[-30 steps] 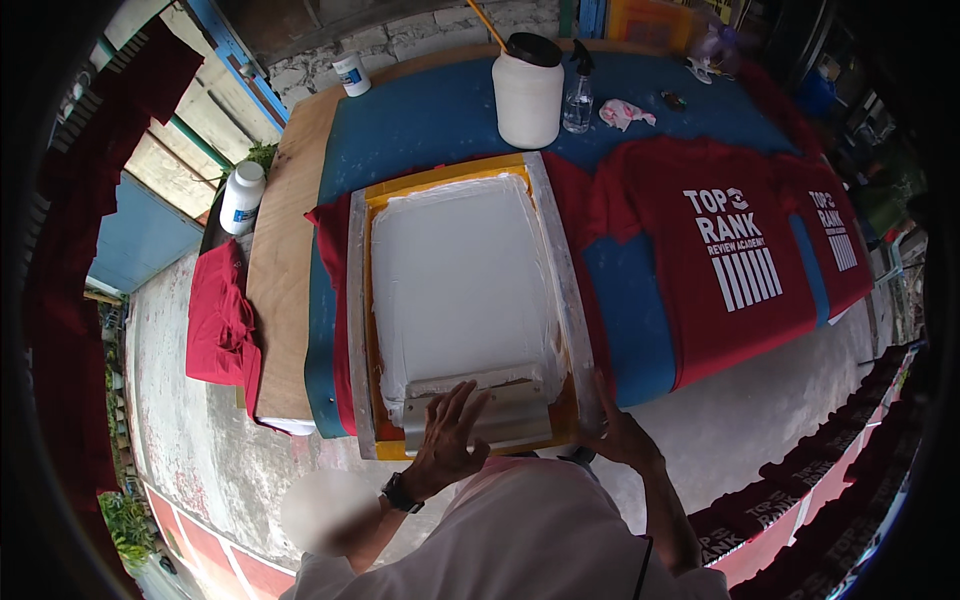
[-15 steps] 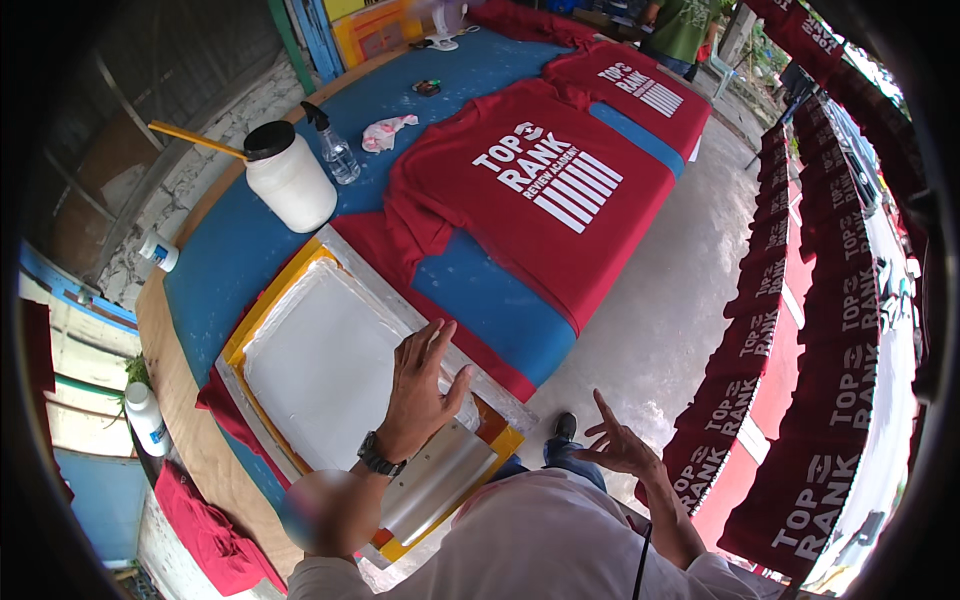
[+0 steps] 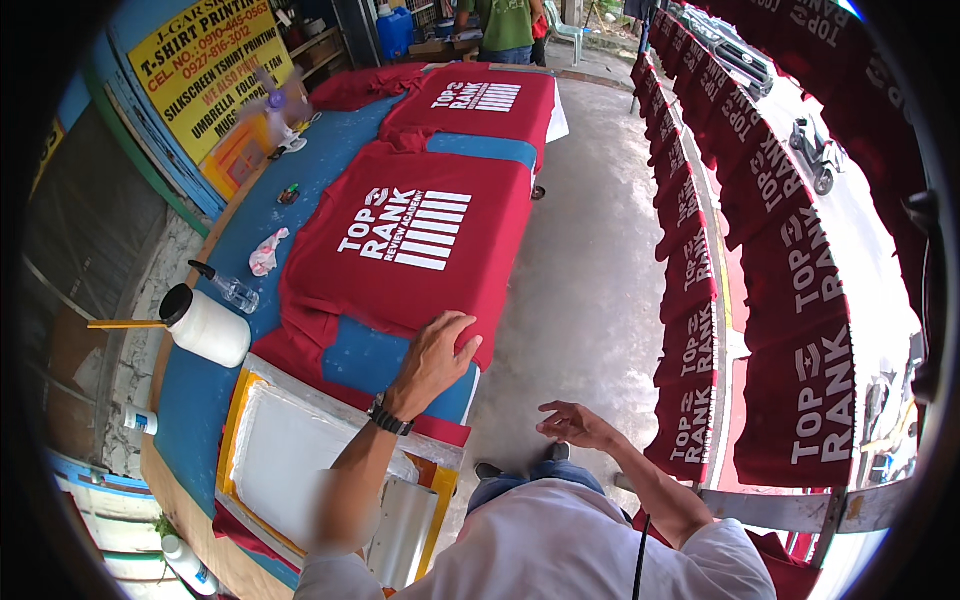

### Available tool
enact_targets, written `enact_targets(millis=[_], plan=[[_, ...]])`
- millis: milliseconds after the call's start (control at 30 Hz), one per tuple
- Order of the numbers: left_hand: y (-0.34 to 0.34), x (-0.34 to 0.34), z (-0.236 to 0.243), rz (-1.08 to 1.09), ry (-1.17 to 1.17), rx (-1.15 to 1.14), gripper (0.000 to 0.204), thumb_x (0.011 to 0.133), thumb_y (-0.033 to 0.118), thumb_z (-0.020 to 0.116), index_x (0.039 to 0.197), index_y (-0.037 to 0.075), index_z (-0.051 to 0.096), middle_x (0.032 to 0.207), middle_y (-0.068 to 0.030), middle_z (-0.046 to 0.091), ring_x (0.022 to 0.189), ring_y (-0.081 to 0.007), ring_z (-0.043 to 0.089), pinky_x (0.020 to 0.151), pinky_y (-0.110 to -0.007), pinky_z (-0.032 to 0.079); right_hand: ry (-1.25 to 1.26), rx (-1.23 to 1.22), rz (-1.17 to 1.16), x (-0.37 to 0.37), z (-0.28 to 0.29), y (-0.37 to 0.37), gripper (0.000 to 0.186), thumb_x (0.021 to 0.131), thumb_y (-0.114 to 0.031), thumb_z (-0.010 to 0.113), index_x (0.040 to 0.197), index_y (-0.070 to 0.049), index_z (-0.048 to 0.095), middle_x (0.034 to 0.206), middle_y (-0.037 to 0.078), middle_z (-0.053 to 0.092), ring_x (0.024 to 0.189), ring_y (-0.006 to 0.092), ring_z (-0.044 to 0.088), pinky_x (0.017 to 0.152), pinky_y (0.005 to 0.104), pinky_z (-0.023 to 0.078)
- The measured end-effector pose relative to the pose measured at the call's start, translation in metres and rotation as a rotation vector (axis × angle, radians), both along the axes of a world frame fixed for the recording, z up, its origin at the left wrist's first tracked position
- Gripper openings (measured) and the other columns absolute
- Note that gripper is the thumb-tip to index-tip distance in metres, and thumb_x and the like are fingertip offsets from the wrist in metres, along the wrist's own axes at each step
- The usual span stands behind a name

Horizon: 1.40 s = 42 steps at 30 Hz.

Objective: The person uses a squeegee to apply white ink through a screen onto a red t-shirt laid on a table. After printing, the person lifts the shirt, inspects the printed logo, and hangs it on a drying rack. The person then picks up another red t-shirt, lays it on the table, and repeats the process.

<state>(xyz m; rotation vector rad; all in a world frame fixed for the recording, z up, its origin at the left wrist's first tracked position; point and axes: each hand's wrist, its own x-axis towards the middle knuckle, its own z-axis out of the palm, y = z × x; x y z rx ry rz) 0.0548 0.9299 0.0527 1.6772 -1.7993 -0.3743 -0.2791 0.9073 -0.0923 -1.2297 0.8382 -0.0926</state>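
My left hand (image 3: pixel 436 362), with a dark watch on its wrist, reaches out with loosely extended fingers and holds nothing. It appears over the near edge of a dark red T-shirt (image 3: pixel 320 285) printed in white; whether it touches is unclear. My right hand (image 3: pixel 580 426) hangs empty above the concrete floor, fingers loosely apart. Below my left forearm lies a screen-printing frame (image 3: pixel 238 440) with yellow-orange tape around a whitish mesh. A wide metal-faced squeegee (image 3: pixel 400 530) rests at its near end, partly hidden by my arm. Red cloth shows beneath the frame.
On the blue table (image 3: pixel 200 400) stand a white tub (image 3: pixel 213 330) with a yellow stick, a spray bottle (image 3: pixel 238 292) and a crumpled cloth (image 3: pixel 268 252). Another printed shirt (image 3: pixel 420 115) lies farther off. Rows of printed shirts (image 3: pixel 790 400) hang at right. A person in green (image 3: pixel 506 28) stands beyond.
My view has turned toward the far end of the table and the right. My left hand has gone from over the screen frame to the near edge of the T-shirt. Right fingers have lowered.
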Motion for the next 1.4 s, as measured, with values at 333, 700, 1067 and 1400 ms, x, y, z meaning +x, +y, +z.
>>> enact_targets(millis=[333, 700, 1067, 1400], plan=[[-0.153, -0.026, 0.012, -0.098, -0.115, 0.001, 0.033, 0.1, 0.019, 0.074, 0.121, -0.005, 0.072, 0.119, -0.0244, 0.073, 0.111, -0.0435, 0.07, 0.099, -0.047, 0.057, -0.137, 0.492, -0.022, 0.046, -0.028, -0.03, 0.06, 0.103, -0.05, 0.073, 0.138, -0.002, 0.064, 0.123, 0.013, 0.072, 0.11, 0.0215, 0.073, 0.092, 0.0355, 0.063], [-0.465, 0.084, -0.054, -0.128, -0.422, 0.173, 0.053, 0.1, 0.028, 0.073, 0.14, -0.006, 0.064, 0.145, -0.0283, 0.063, 0.136, -0.0435, 0.059, 0.118, -0.049, 0.045, -0.425, 1.142, -0.323, 0.171, -0.084, -0.075, 0.068, 0.1, -0.057, 0.074, 0.136, -0.003, 0.054, 0.106, 0.01, 0.069, 0.087, 0.0187, 0.073, 0.084, 0.0357, 0.067], [-0.577, 0.125, -0.125, -0.101, -0.498, 0.397, 0.083, 0.101, 0.048, 0.069, 0.157, -0.007, 0.046, 0.162, -0.0291, 0.047, 0.153, -0.044, 0.041, 0.128, -0.049, 0.034, -0.58, 1.463, -0.282, 0.245, -0.188, -0.077, 0.025, 0.103, -0.026, 0.077, 0.116, -0.007, 0.067, 0.104, 0.013, 0.071, 0.092, 0.0249, 0.071, 0.088, 0.0417, 0.063], [-0.611, 0.125, -0.108, -0.155, -0.423, 0.404, 0.056, 0.077, 0.027, 0.09, 0.111, -0.004, 0.06, 0.11, -0.0238, 0.068, 0.097, -0.0352, 0.066, 0.089, -0.048, 0.056, -0.288, 1.599, -0.175, 0.246, -0.218, -0.087, 0.028, 0.1, -0.019, 0.079, 0.113, 0.001, 0.064, 0.104, 0.017, 0.071, 0.095, 0.0286, 0.073, 0.09, 0.0423, 0.064]])
